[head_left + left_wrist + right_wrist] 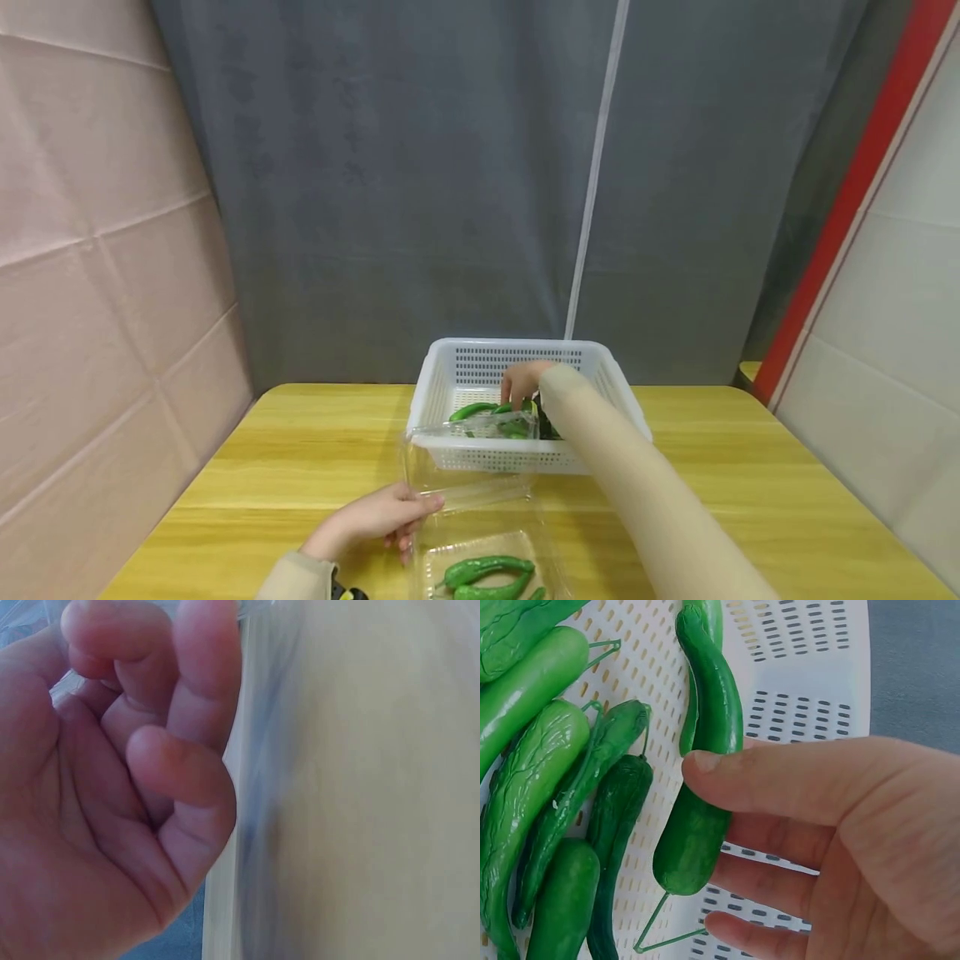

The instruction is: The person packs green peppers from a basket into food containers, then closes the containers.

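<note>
In the right wrist view, my right hand (802, 825) holds a green pepper (686, 859), thumb on top and fingers beneath, inside the white slotted basket (802, 671). Several other green peppers (540, 776), light and dark, lie to its left. The head view has the right hand (522, 382) reaching down into that basket. Nearer the front, my left hand (378, 515) pinches the left side of an opened clear plastic clamshell box (480, 493). Its lid stands up, overlapping the basket's front. A few green peppers (491, 568) lie in the box's base. The left wrist view shows that hand's curled fingers (187, 772).
The yellow wood-grain table (315, 450) carries both basket and box. A grey curtain (412, 208) hangs behind its far edge. Pale panels (97, 250) flank the left side, with a white panel and a red strip (840, 208) on the right.
</note>
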Action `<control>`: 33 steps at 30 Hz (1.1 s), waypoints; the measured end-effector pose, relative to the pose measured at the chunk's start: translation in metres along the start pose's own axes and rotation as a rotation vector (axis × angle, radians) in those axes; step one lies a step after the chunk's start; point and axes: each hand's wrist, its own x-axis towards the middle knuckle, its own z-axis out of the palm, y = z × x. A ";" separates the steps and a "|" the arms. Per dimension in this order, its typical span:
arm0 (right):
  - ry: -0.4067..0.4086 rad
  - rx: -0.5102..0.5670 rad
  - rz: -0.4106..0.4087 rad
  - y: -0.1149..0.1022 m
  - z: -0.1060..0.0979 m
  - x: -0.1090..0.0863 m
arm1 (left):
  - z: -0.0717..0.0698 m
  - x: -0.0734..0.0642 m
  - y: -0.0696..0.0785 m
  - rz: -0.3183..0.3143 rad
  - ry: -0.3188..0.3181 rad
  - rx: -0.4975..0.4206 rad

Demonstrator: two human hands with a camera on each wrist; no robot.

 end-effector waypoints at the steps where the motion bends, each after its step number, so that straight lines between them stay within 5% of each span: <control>1: 0.001 0.001 0.004 -0.001 -0.001 -0.001 | 0.000 0.000 0.000 -0.001 0.000 0.000; 20: 0.057 0.060 0.080 0.028 -0.024 -0.029 | -0.008 0.007 -0.004 0.009 -0.015 0.033; 33: 0.091 0.086 0.015 0.045 -0.035 -0.070 | -0.010 0.008 -0.007 0.013 -0.017 0.043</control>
